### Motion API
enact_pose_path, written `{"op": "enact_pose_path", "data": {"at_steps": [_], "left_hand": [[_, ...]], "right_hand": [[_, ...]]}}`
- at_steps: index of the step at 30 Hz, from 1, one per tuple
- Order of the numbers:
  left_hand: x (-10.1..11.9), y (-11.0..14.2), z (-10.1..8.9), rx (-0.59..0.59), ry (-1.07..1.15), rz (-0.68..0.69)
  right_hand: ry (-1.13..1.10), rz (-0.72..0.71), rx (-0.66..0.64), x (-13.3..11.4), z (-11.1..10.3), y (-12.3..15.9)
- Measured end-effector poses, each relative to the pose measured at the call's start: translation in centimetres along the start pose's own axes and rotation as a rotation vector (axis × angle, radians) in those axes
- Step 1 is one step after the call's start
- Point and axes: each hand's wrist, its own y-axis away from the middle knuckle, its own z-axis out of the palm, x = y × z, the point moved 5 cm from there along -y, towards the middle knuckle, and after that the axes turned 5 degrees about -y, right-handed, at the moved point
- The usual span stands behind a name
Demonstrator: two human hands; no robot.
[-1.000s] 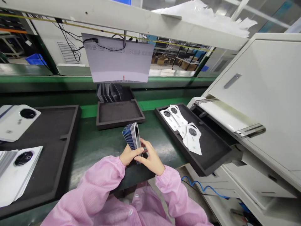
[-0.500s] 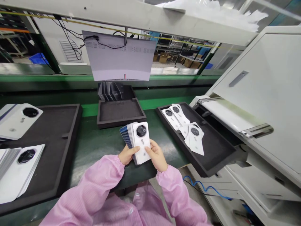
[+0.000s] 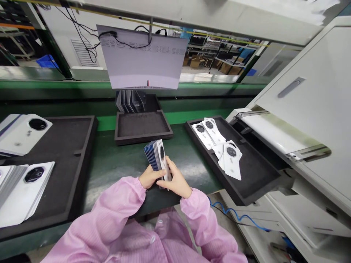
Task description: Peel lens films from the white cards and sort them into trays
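In the upper centre of the frame there is a flat, pale grey rectangular panel [image 3: 145, 67] with rows of small holes, and a thin black cable [image 3: 130, 46] passes across its upper part. A blue plastic bin [image 3: 46, 61] is situated in the upper left. Behind the panel, to its right, brown cardboard boxes [image 3: 195, 63] are visible. A large white cabinet [image 3: 326, 95] with a grey elongated handle [image 3: 291, 88] occupies the right side.

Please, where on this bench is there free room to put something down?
Bare bench lies between the left tray and left hand, and between the right hand and right tray. The middle tray's front section is bare too. Panels crowd the left tray's left side and the middle tray's rear.
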Motion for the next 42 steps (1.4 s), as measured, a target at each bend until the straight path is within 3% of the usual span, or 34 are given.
{"op": "enact_pose_path", "data": {"at_steps": [7, 17, 25, 31, 37, 42], "left_hand": [[-0.2, 0.1, 0.2, -0.041, -0.007, 0.003], [-0.1, 0.1, 0.4, -0.048, -0.004, 0.015], [-0.3, 0.1, 0.4, -0.032, -0.001, 0.019], [-0.4, 0.1, 0.3, -0.051, -0.009, 0.026], [-0.5, 0.2, 0.4, -0.033, -0.023, 0.042], [-0.2, 0.3, 0.3, -0.034, -0.043, 0.047]], "right_hand": [[-0.262, 0.059, -0.041, 1.4, -0.2, 0.4], [-0.337, 0.059, -0.013, 1.3, -0.3, 0.4], [-0.229, 0.047, 0.057, 1.2, -0.4, 0.6], [-0.326, 0.007, -0.004, 1.0, -0.8, 0.5], [-0.207, 0.022, 0.017, 0.7, -0.6, 0.7], [-0.271, -0.028, -0.007, 0.7, -0.8, 0.6]]}}
